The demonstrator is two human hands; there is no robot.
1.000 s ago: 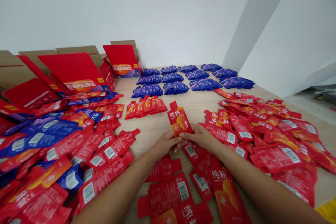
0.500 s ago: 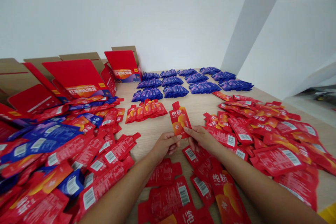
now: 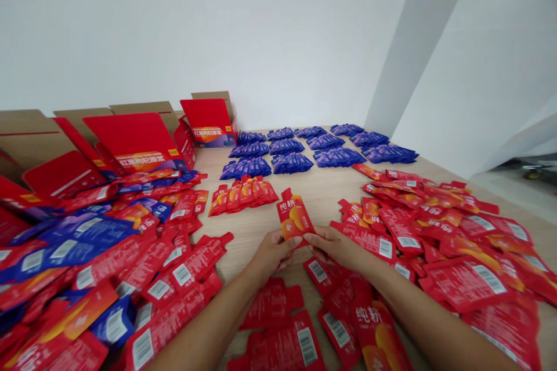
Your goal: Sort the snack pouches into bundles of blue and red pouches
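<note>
Between my two hands a red pouch [image 3: 295,214] with an orange fruit print is held up above the table, its spout end upward and tilted a little left. My left hand [image 3: 276,251] pinches its lower left corner. Fingers of my right hand [image 3: 329,245] close on the lower right corner; some fingertips are hidden behind the pouch. Beyond them lies a fanned row of red pouches [image 3: 242,194]. Loose red pouches [image 3: 289,336] lie under and between my forearms, several with barcode sides up.
Rows of blue pouch bundles [image 3: 292,162] lie at the back by the wall. Open red cartons [image 3: 211,124] stand back left. A mixed heap of red and blue pouches [image 3: 108,243] covers the left; a heap of red pouches [image 3: 439,214] covers the right.
The view has tilted up slightly, so the scene sits lower. The held pouch has tipped a little to the left, and my right fingers have shifted down to its lower corner.
</note>
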